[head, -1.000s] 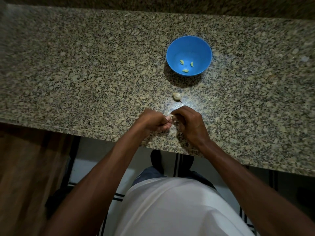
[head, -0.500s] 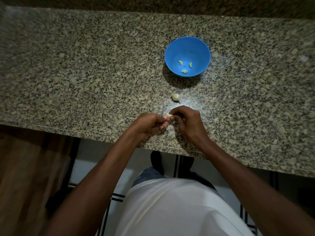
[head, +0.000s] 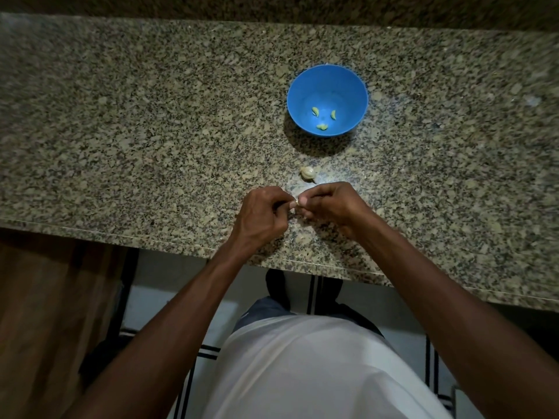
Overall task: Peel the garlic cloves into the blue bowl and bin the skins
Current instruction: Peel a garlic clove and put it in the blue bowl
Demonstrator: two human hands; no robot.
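Observation:
A blue bowl (head: 302,95) stands on the speckled granite counter (head: 151,131) and holds three peeled, pale yellow garlic cloves (head: 321,126). An unpeeled piece of garlic (head: 308,173) lies on the counter between the bowl and my hands. My left hand (head: 261,214) and my right hand (head: 329,204) meet near the counter's front edge, fingertips together, both pinching a small garlic clove (head: 295,203) of which only a sliver shows. The rest of the clove is hidden by my fingers.
The counter's front edge (head: 181,247) runs just below my hands. A wooden cabinet front (head: 45,313) is at lower left, and tiled floor with dark lines (head: 311,294) shows below the counter. No bin is in view.
Both hands have stayed together on the clove, with the fingers shifting slightly as they work at it. The bowl and the loose garlic have not moved.

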